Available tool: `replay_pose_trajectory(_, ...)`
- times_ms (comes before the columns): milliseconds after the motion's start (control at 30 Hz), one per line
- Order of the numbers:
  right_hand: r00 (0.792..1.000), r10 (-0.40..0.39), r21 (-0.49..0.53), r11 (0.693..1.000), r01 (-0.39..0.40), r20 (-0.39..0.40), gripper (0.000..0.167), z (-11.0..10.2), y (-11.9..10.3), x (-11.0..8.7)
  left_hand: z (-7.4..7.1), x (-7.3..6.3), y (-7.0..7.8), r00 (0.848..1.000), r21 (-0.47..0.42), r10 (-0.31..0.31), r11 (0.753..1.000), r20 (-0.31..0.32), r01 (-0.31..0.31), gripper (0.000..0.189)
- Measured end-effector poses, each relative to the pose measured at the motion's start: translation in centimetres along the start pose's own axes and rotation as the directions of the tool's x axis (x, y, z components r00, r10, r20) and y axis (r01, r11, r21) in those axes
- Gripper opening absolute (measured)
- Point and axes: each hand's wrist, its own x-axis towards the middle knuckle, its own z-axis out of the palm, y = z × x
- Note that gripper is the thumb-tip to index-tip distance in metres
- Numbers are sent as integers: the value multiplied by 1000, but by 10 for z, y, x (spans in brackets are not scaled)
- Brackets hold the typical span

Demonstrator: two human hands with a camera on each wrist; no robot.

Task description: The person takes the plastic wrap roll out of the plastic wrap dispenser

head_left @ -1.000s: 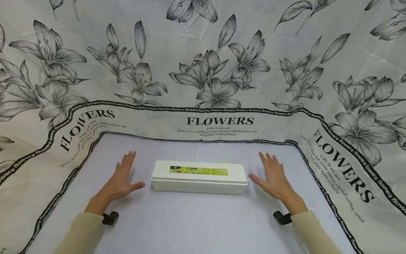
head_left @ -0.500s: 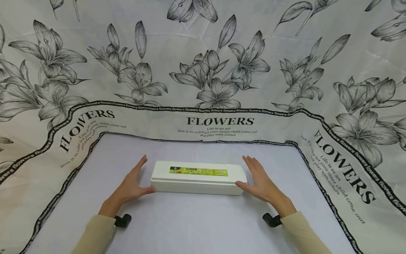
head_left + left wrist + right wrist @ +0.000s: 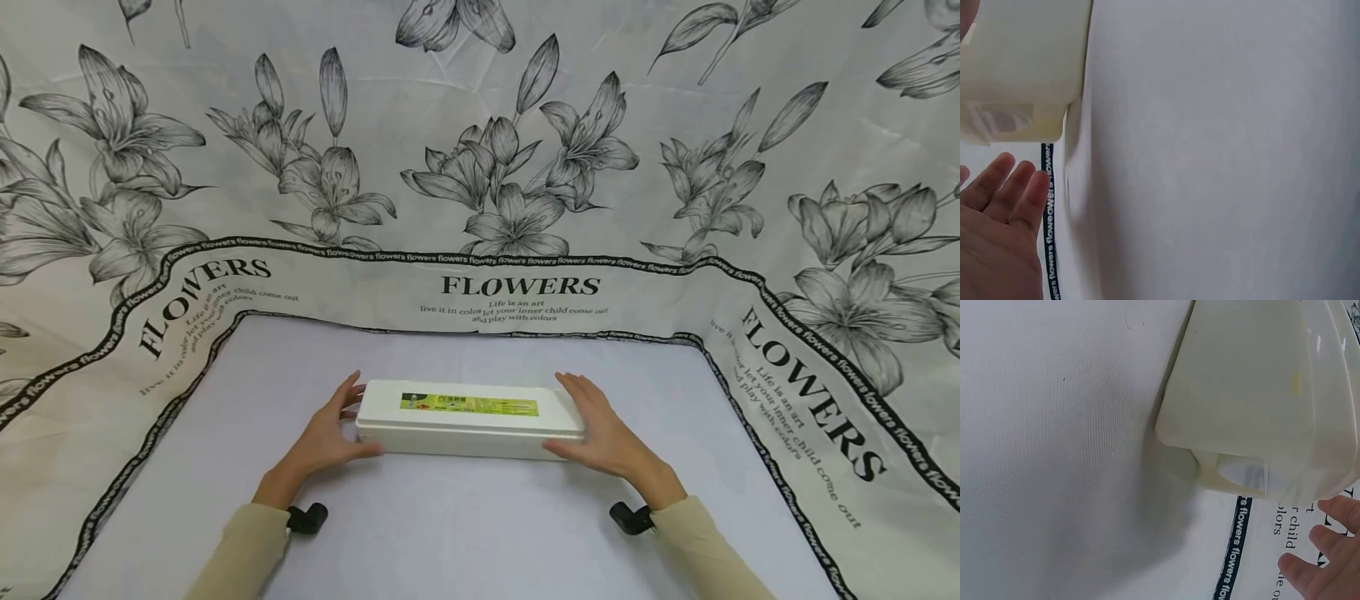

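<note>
A long white lidded box (image 3: 465, 442) with a yellow-green label (image 3: 469, 404) lies crosswise on the white surface. At its left end is my left hand (image 3: 321, 440), thumb by the lower front corner and fingers spread beyond the end. The left wrist view shows those fingers (image 3: 1005, 197) apart from the box (image 3: 1019, 56). My right hand (image 3: 609, 433) stands at the other end, its thumb over the front face. In the right wrist view the box (image 3: 1241, 381) has a recessed opening low in its end, and the fingers (image 3: 1333, 542) reach beside it, loosely extended; contact is unclear.
White cloth (image 3: 465, 533) covers the tabletop. A floral curtain with a lettered border (image 3: 521, 287) rises behind and along both sides. A black wrist device (image 3: 307, 518) sits at the left cuff, another black device (image 3: 632, 518) at the right.
Both hands have moved inward from either side to the box's ends, and their thumbs now lie at its front. The box has stayed in place.
</note>
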Motion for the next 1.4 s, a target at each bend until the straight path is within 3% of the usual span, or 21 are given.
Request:
replay_pose_trajectory(367,999,-42,12,999,42,5,110,5,-2,6,6,4,-2,1000,-92,-27,995,-2,27,114)
replay_pose_trajectory(767,999,-39,4,999,39,24,110,9,-2,9,12,4,-5,997,-199,-62,978,47,70,107)
replay_pose_trajectory(1400,1000,3,-8,1000,-3,30,108,15,-2,12,10,6,-8,993,-234,-42,970,108,66,107)
